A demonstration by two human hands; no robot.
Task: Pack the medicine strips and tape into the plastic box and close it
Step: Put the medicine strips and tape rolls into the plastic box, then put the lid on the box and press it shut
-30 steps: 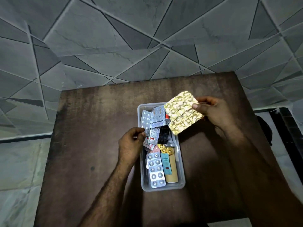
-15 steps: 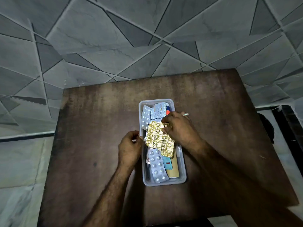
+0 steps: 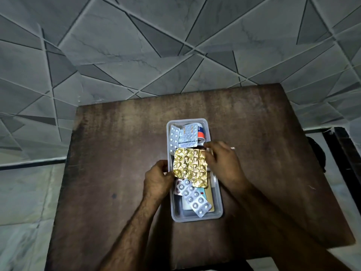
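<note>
— Looking at the box (image 3: pixel 218 202), where does it sit?
— Mid-table (image 3: pixel 117 153), lid off, full of strips.
— And the gold strip (image 3: pixel 188 166)?
— Flat on top of the pile. The left hand (image 3: pixel 157 180) pinches its left edge by the box wall; the right hand (image 3: pixel 222 163) presses its right edge, fingers spread.
</note>
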